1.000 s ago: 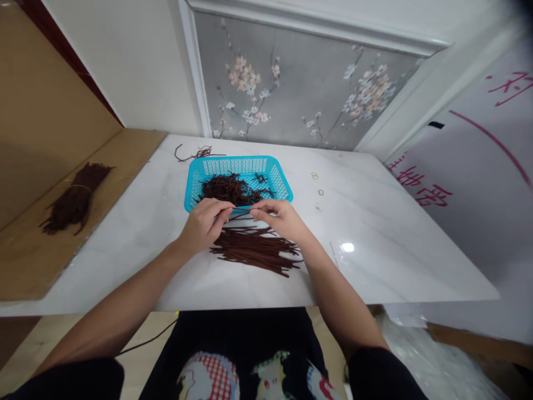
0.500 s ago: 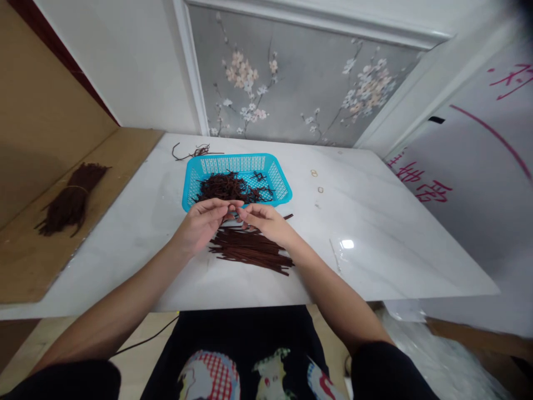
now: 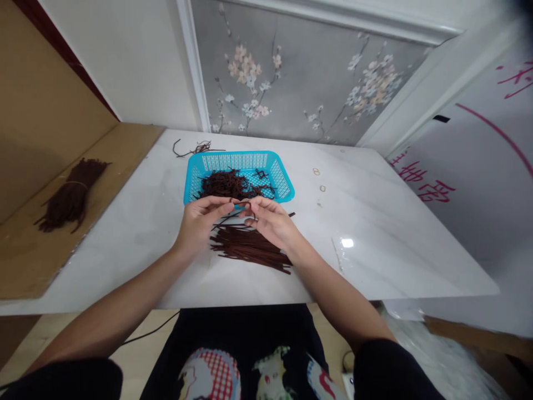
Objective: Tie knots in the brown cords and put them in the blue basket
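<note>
A thin dark brown strip [image 3: 241,203] runs between my fingertips, just in front of the basket. My left hand [image 3: 203,218] pinches one end of it. My right hand [image 3: 272,220] grips the other part, its fingers curled. Beneath and nearer to me, a pile of straight brown strips [image 3: 245,247] lies side by side on the white table; my right hand covers part of it. Behind my hands stands a blue plastic basket [image 3: 287,183] with a tangle of short brown pieces [image 3: 225,183] in it.
Loose brown strands [image 3: 202,147] lie behind the basket. On the left, a bundle of brown strips [image 3: 69,197] tied with a band rests on cardboard [image 3: 25,261]. Rubber bands [image 3: 316,171] are scattered right of the basket. A floral panel [image 3: 300,66] backs the table.
My fingertips have moved slightly apart, and the brown strip between them now shows more clearly. The view has shifted a little; the pile and basket stay in place.
</note>
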A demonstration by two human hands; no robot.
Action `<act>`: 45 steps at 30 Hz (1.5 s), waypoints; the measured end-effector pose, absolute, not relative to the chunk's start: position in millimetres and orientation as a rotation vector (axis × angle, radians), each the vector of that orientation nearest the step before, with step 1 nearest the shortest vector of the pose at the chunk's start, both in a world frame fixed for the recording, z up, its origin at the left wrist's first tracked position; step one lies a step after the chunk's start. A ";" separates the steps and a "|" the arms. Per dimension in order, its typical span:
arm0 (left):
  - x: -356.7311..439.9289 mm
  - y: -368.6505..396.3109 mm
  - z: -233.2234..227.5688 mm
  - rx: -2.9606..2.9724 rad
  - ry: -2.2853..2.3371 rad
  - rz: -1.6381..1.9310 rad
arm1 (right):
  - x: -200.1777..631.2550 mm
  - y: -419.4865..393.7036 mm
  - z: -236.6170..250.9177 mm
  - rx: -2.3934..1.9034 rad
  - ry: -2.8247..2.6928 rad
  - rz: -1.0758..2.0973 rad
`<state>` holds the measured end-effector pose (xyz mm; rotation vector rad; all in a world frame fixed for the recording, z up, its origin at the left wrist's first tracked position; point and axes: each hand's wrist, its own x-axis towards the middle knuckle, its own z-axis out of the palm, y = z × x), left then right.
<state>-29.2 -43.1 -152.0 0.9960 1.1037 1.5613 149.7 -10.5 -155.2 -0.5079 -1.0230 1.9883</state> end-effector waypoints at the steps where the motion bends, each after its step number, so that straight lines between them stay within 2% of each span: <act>1: -28.9 -43.3 -152.9 1.004 1.126 1.570 | 148.0 -11.8 -155.6 -0.496 -1.012 1.967; 10: -15.3 -49.9 -160.1 0.959 1.126 1.542 | 137.3 -16.3 -164.2 -0.516 -1.029 1.837; 18: -17.6 -49.6 -154.3 1.011 1.197 1.759 | 135.9 -13.1 -166.1 -0.581 -0.963 1.749; 24: -20.8 -49.6 -150.4 1.013 1.129 1.894 | 150.7 -6.9 -159.2 -0.773 -1.436 1.721; 28: -23.9 -50.2 -147.4 1.019 1.155 1.866 | 157.3 -8.8 -149.7 -0.725 -1.625 1.752; 33: -25.5 -50.2 -149.2 0.999 1.082 1.834 | 155.1 -11.9 -144.6 -0.635 -1.418 1.819; 38: -21.5 -52.1 -158.5 1.045 1.078 1.629 | 148.3 -17.8 -147.0 -0.502 -1.072 2.004; 45: -18.2 -53.1 -162.9 1.187 1.148 1.698 | 137.5 -18.7 -156.8 -0.530 -0.938 1.862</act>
